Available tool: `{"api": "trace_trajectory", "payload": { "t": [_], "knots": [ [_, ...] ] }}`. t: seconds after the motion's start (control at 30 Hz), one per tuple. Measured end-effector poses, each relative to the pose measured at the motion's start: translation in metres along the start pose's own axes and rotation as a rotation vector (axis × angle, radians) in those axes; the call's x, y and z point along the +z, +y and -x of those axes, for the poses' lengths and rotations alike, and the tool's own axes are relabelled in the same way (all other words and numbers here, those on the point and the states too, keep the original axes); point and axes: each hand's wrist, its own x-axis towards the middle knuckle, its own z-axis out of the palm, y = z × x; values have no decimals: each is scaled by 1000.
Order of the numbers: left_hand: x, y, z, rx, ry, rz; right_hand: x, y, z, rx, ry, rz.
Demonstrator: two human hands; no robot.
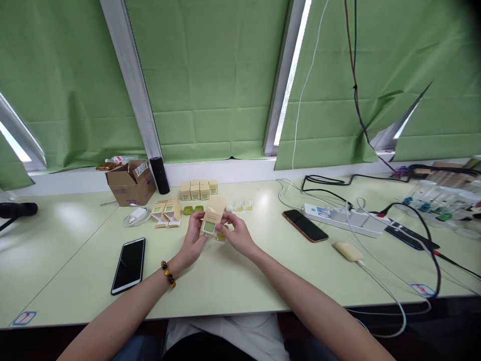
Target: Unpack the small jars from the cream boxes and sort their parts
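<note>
A small beige cardboard box [213, 213] with a green square on its front is held up between my two hands. My left hand [193, 241] grips its left side with fingers and thumb. On the other side, my right hand [237, 233] has its thumb against the lower front corner. Just behind the box's lower edge, a clear container with yellow contents [221, 235] is partly hidden. Two green pieces [188, 210] lie to the left. Clear pieces with yellow centres [248, 205] lie to the right. Two opened beige boxes [172, 214] lie farther left.
Several closed beige boxes [195, 191] stand in a row at the back. A brown carton [131, 186], a black cylinder [160, 175], a white charger [137, 215] and a phone [128, 264] are leftward. Rightward lie another phone [305, 225], a power strip [343, 220] and cables.
</note>
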Motion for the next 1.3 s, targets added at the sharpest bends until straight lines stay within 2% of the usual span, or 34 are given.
{"api": "trace_trajectory", "payload": {
  "t": [0.13,0.43,0.57,0.67,0.87,0.97,1.17,1.3],
  "knots": [
    [0,0,1,-23,3,17,2,4,1,14,27,27],
    [-6,-4,5,14,-120,-53,-2,-1,-3,26,22,-46],
    [-5,-2,4,21,-53,-242,-2,1,-3,31,51,-26],
    [-6,-2,3,75,14,-382,-2,4,-4,26,60,0],
    [-10,-7,3,168,-21,-409,-3,7,-7,53,88,-18],
    [-9,-10,3,132,11,-374,-4,6,-7,81,74,-35],
    [-2,-8,2,-25,53,-272,-2,-1,-5,96,11,-81],
    [0,-6,3,-27,27,-236,-1,-2,-6,94,4,-98]
  ]
}}
